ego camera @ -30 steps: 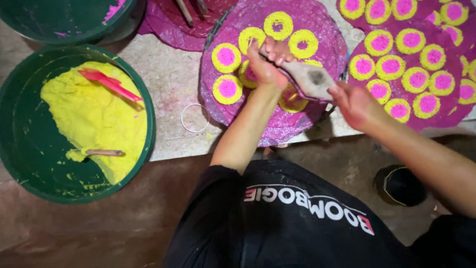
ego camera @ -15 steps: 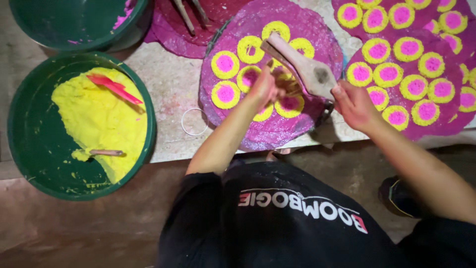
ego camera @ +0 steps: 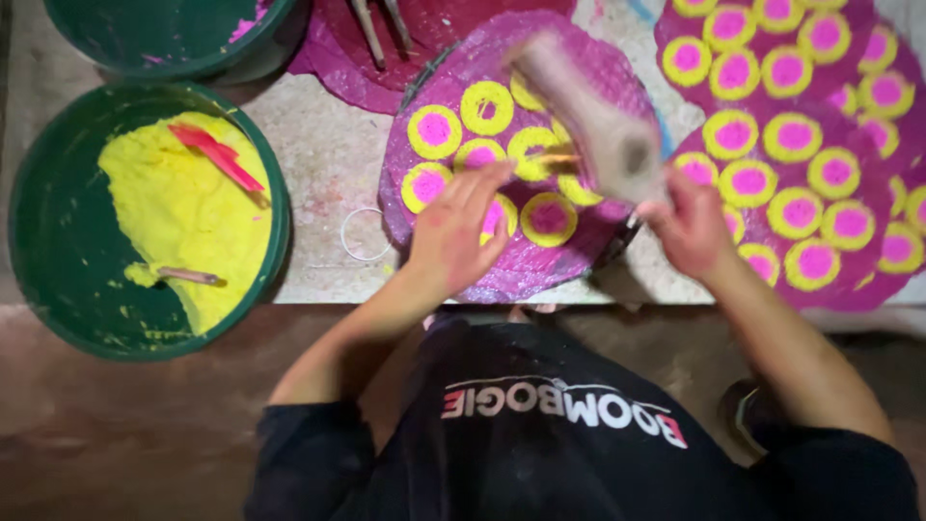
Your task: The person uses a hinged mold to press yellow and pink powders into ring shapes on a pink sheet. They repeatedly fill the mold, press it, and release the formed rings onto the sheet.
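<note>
Right hand (ego camera: 690, 224) fingers clenched on blurred block (ego camera: 593, 116), long axis running upper left; left hand (ego camera: 453, 232) released, flat on purple disc (ego camera: 439, 246), centre frame.

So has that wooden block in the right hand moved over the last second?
Yes. The wooden block has swung up and away from the person, now blurred over the far edge of the purple tray, gripped by the right hand.

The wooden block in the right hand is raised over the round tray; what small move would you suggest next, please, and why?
Probably bring the wooden block down onto the round tray. The right hand holds it tilted above the yellow-ringed pink discs, while the left hand lies flat on them, steadying.
</note>
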